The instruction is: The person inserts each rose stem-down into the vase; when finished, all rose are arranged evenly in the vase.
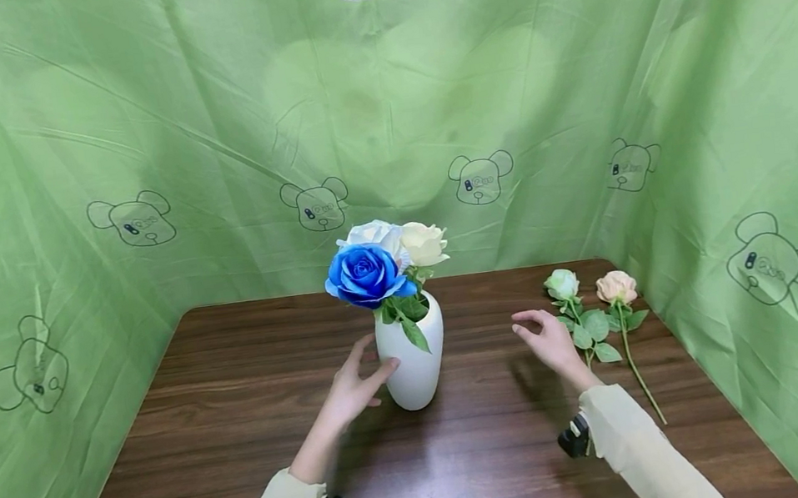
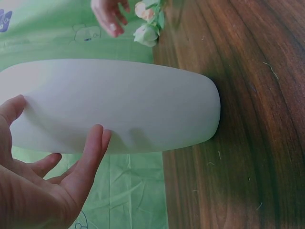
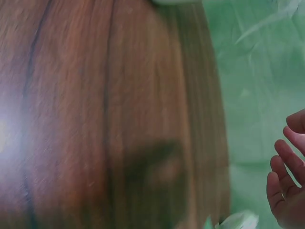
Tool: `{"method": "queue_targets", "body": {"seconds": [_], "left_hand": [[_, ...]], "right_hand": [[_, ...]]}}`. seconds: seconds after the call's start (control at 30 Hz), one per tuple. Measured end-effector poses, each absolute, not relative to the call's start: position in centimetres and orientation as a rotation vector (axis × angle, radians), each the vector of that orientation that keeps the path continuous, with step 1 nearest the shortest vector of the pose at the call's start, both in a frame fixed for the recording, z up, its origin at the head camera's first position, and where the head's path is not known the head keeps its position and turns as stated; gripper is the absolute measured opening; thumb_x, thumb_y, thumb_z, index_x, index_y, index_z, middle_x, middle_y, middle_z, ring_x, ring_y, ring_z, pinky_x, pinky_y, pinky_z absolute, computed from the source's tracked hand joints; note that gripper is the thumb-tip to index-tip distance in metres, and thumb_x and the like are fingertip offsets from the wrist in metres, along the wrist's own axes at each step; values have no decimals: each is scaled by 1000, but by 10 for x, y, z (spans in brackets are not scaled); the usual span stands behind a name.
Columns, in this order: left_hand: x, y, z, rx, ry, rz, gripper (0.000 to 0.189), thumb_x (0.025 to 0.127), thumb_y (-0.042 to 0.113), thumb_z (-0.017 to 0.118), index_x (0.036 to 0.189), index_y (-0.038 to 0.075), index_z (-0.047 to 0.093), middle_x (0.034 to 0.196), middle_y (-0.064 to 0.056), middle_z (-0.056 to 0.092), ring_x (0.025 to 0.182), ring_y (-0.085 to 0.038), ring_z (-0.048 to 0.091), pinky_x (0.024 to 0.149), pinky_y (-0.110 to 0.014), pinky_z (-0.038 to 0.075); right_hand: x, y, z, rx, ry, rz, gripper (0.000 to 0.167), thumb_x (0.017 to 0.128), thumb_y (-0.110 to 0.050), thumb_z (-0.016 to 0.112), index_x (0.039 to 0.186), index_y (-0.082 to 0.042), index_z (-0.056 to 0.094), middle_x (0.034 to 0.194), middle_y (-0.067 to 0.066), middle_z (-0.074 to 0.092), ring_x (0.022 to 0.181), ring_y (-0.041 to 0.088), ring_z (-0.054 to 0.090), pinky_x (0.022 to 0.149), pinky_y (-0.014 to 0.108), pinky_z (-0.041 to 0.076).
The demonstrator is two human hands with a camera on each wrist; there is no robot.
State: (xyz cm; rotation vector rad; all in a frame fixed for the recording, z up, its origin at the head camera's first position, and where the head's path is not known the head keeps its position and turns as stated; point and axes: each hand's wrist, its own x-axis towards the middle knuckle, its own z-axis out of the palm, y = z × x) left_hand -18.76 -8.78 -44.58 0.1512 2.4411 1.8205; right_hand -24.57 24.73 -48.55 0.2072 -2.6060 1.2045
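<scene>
A white vase (image 1: 413,365) stands upright on the table, holding a blue rose (image 1: 366,273), a pale blue-white rose (image 1: 376,237) and a cream rose (image 1: 424,243). At the vase's left side is my left hand (image 1: 351,386), its fingers spread and loosely bent. The thumb overlaps the vase's front; firm contact is unclear. In the left wrist view this hand (image 2: 62,176) lies along the vase wall (image 2: 124,105). My right hand (image 1: 551,344) hovers empty with loosely curved fingers, left of a pale green-white rose (image 1: 563,285) and a peach rose (image 1: 616,288).
The dark wooden table (image 1: 251,386) carries all of this. Green cloth (image 1: 382,117) with printed bear faces hangs behind it and along both sides. The two loose roses lie near the table's right edge, the peach one's stem (image 1: 641,373) pointing towards the front.
</scene>
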Motion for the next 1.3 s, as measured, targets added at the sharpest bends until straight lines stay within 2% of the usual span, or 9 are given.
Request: {"method": "queue_targets", "body": {"seconds": [0.1,0.3,0.57,0.77,1.0,1.17,1.23,1.3], "left_hand": [[-188,-88,-446,153,2442,1818,65,79,41,64,134,20,34,120,-17,46,74,-25,60,49,-36,52],[-188,-88,-445,148,2438,1808,66,79,41,63,134,20,33,120,-17,46,75,-24,59,48,-33,52],[-189,-88,-446,142,2425,1819,66,79,43,64,134,21,34,118,-16,47,78,-28,58,48,-33,52],[-188,-88,-445,132,2421,1821,66,79,42,64,134,21,33,119,-18,46,80,-30,57,49,-33,52],[-189,-88,-447,137,2421,1813,65,79,41,63,133,21,34,119,-18,47,83,-32,57,49,-33,52],[-189,-88,-448,137,2424,1806,64,80,41,63,133,21,34,119,-17,46,80,-30,57,49,-33,52],[-189,-88,-448,134,2425,1805,65,79,42,63,133,21,34,120,-17,46,80,-29,57,49,-33,52],[-189,-89,-447,132,2425,1806,65,79,42,63,133,21,34,120,-17,46,79,-28,57,49,-33,52]], "right_hand": [[-247,258,-496,97,-2603,1220,22,83,-9,61,101,2,62,99,18,58,90,29,53,74,40,43],[-248,278,-510,-254,-2518,1234,23,86,-12,56,104,1,61,99,18,60,84,29,56,66,35,44],[-244,308,-521,-649,-2388,1257,28,89,-19,48,110,-3,59,109,19,56,96,33,52,78,43,40],[-238,322,-529,-743,-2428,1200,27,88,-18,46,108,-3,58,111,21,53,105,38,43,84,48,33],[-232,329,-538,-800,-2425,1171,28,87,-12,43,109,2,54,103,23,52,99,40,44,81,48,34],[-230,332,-544,-892,-2370,1226,33,85,-13,44,112,4,51,104,24,53,102,39,41,87,46,30],[-230,332,-545,-918,-2381,1266,33,85,-17,47,112,3,51,105,24,54,99,37,43,86,44,31],[-230,331,-546,-910,-2409,1294,33,86,-20,50,110,2,53,101,22,57,92,34,50,79,40,36]]}}
